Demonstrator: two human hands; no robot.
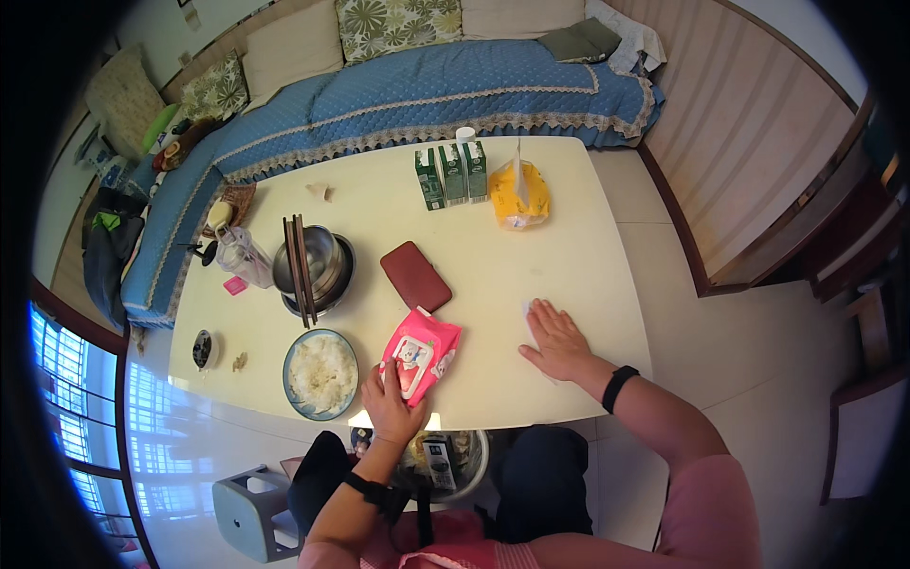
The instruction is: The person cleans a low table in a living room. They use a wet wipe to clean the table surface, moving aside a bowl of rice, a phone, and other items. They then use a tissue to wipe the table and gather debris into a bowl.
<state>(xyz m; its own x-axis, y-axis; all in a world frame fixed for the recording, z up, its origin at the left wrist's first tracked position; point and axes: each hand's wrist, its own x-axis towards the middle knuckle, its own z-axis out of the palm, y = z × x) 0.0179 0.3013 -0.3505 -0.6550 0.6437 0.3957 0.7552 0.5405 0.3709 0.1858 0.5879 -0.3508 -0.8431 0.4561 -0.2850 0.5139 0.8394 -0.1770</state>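
My left hand (393, 405) grips the near side of a pink pack of wet wipes (439, 341), its fingers by the white-framed lid. The pack tilts up off the table. Pressed flat, my right hand (558, 343) holds a white wipe (527, 309) against the cream table (490, 263); most of the wipe is hidden under the palm. A dark red case (416, 277) lies just beyond the pack. Left of the pack, a blue-rimmed bowl of rice (323, 373) stands at the table's near edge.
Chopsticks (299, 267) rest across stacked metal bowls (330, 263). Behind them stand a clear plastic jug (242, 256), green cartons (451, 174) and a yellow tissue pack (520, 195). A small dark-filled dish (204, 350) sits left. Below the table edge are a waste bin (480, 476) and a stool (249, 508).
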